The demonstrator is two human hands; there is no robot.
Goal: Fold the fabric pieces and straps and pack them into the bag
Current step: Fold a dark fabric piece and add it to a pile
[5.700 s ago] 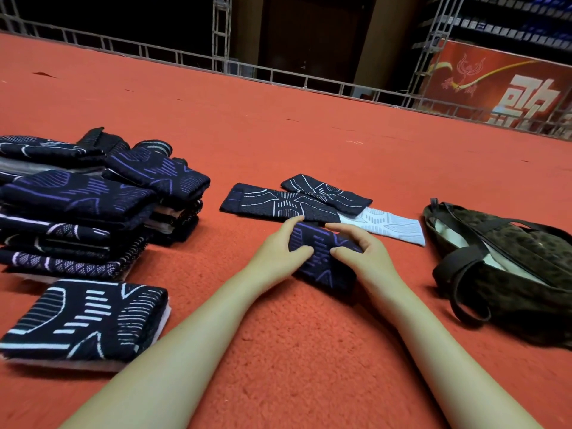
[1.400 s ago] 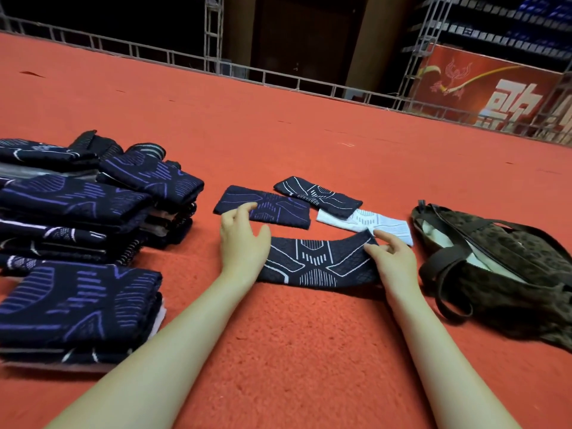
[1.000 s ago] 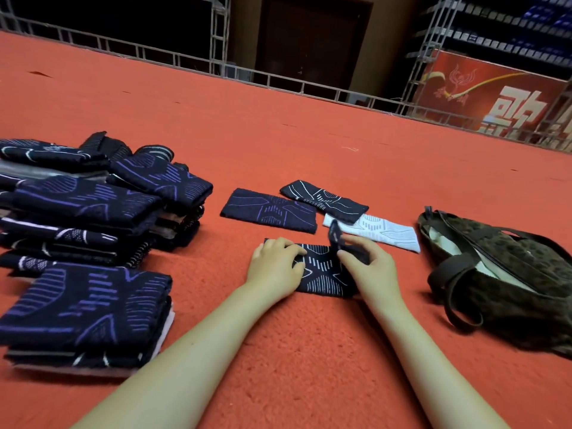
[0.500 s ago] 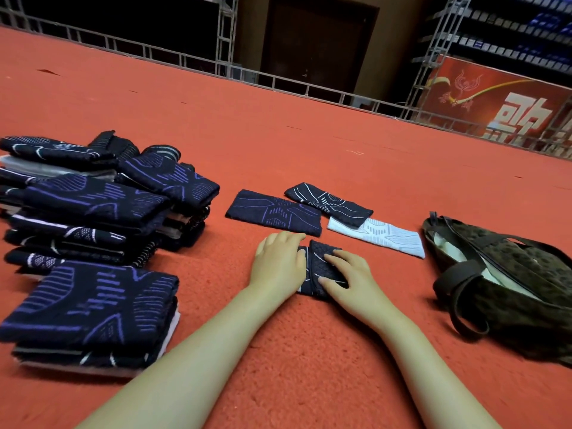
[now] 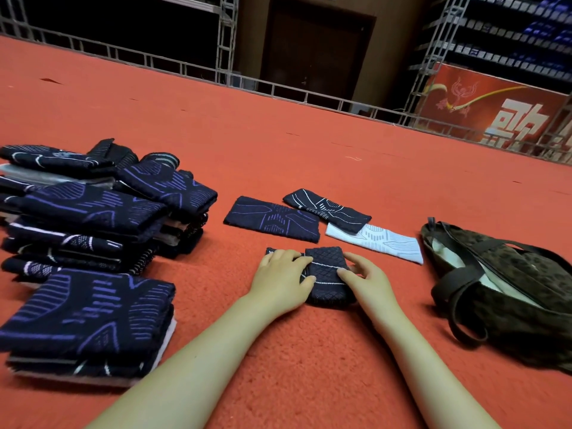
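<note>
Lying folded on the red carpet (image 5: 309, 382), a small dark navy fabric strap with a quilted diamond pattern and thin white lines (image 5: 326, 275) is held between both hands. The left hand (image 5: 283, 281) is laid over its left part with fingers fairly straight and pressed flat, the thumb reaching across the fold; the right hand (image 5: 368, 281) touches its right edge with loosely spread fingertips. The folded bundle's long axis runs away from the person, and the right hand is judged the nearer one for carrying it to the bag.

An open dark brown patterned cloth bag with dark handles (image 5: 507, 292) lies well apart to the right, its mouth turned toward the hands.

Three unfolded straps are counted just beyond the hands: a navy strap with purple lines (image 5: 272, 218), a navy strap with white lines (image 5: 326, 209) and a pale blue-white strap (image 5: 376, 243), the last partly overlapped by the second. At the carpet's left side, a heap of folded navy fabric pieces (image 5: 93, 205) and a nearer separate folded stack (image 5: 89, 317) are seen; their individual pieces cannot be counted reliably.
</note>
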